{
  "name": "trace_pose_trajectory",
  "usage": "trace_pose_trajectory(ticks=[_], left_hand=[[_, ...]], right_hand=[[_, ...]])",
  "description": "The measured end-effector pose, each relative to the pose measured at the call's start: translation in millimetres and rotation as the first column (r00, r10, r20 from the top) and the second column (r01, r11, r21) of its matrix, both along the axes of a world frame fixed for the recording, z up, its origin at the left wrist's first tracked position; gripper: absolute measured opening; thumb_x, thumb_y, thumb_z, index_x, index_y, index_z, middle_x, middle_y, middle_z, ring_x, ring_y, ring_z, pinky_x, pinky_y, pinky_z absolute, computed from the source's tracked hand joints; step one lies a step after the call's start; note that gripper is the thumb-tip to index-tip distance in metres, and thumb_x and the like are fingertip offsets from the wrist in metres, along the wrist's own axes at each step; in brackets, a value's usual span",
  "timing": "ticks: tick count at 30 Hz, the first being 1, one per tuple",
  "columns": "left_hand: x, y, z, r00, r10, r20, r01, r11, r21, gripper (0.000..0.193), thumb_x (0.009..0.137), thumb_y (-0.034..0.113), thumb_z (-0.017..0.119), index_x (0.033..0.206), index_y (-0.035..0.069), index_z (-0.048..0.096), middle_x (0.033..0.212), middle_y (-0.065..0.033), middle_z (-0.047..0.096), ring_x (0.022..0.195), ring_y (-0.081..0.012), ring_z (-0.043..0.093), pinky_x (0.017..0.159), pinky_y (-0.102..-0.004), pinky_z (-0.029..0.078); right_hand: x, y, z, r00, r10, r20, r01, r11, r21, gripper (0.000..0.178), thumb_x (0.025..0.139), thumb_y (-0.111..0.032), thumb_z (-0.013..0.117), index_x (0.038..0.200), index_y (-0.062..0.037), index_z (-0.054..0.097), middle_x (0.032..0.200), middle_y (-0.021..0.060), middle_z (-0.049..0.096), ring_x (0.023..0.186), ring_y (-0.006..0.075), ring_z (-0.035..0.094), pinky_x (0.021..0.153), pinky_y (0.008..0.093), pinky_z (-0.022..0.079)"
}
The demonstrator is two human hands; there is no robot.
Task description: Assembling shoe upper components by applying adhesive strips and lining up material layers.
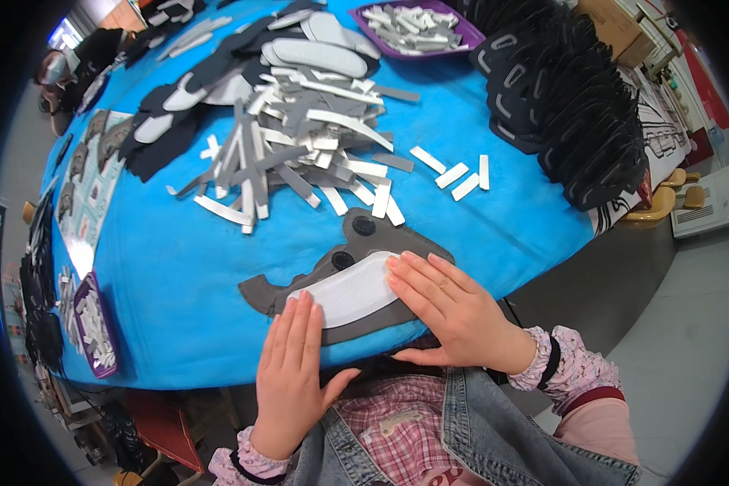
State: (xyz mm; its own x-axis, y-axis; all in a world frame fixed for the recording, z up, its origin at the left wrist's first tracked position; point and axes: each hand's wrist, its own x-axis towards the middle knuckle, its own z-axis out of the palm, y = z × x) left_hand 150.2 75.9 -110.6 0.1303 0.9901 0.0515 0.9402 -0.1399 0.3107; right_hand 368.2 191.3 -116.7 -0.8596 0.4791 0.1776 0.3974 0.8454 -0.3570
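A dark grey, flat foam-like shape (417, 236) with two black round spots lies at the near edge of the blue-covered table. On it rests a white curved panel (347, 293). My left hand (294, 364) presses the panel's left end, its fingers stretched out and the thumb apart. At the panel's right end lie the flat, straight fingers of my right hand (454, 312), with that thumb spread near the table edge. Neither hand grips anything. What lies under the panel is hidden.
Beyond the shape sits a pile of white and grey strips (300, 146), with several loose short strips (454, 174) to its right. Purple trays (471, 44) hold more pieces. Black cut shapes (559, 113) are stacked at right. A person (81, 69) is at the far left.
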Motion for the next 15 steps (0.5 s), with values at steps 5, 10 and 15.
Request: trace_pose_trajectory(ticks=[5, 10, 15], left_hand=[[-2.1, -0.4, -4.5, 1.000, -0.016, 0.012, 0.015, 0.994, 0.111, 0.083, 0.066, 0.022, 0.076, 0.134, -0.004, 0.036, 0.139, -0.0211, 0.038, 0.130, -0.0352, 0.036, 0.106, -0.0463, 0.030], [-7.8, -13.8, -14.8, 0.998, -0.025, -0.056, 0.040, 0.958, 0.285, 0.067, 0.065, 0.012, 0.071, 0.127, 0.001, 0.047, 0.131, -0.0148, 0.048, 0.121, -0.0306, 0.046, 0.099, -0.0430, 0.037], [-14.2, -30.5, -11.7, 0.989, -0.054, -0.137, 0.113, 0.876, 0.470, 0.045, 0.068, 0.007, 0.062, 0.114, 0.008, 0.061, 0.115, -0.0060, 0.060, 0.106, -0.0226, 0.057, 0.094, -0.0399, 0.041]], right_hand=[[-13.2, -12.2, -3.3, 0.994, -0.050, -0.094, 0.056, 0.996, 0.068, 0.085, 0.076, -0.049, 0.064, 0.134, 0.0064, 0.035, 0.136, 0.0230, 0.039, 0.129, 0.0341, 0.036, 0.109, 0.0420, 0.026], [-32.5, -30.3, -23.1, 0.981, -0.028, -0.192, 0.065, 0.980, 0.189, 0.080, 0.075, -0.045, 0.065, 0.131, 0.0047, 0.037, 0.136, 0.0225, 0.039, 0.130, 0.0328, 0.035, 0.109, 0.0433, 0.024], [-37.1, -41.2, -14.8, 0.984, 0.038, -0.177, 0.022, 0.944, 0.329, 0.059, 0.072, -0.025, 0.066, 0.122, 0.0021, 0.049, 0.125, 0.0182, 0.050, 0.120, 0.0304, 0.047, 0.101, 0.0419, 0.036]])
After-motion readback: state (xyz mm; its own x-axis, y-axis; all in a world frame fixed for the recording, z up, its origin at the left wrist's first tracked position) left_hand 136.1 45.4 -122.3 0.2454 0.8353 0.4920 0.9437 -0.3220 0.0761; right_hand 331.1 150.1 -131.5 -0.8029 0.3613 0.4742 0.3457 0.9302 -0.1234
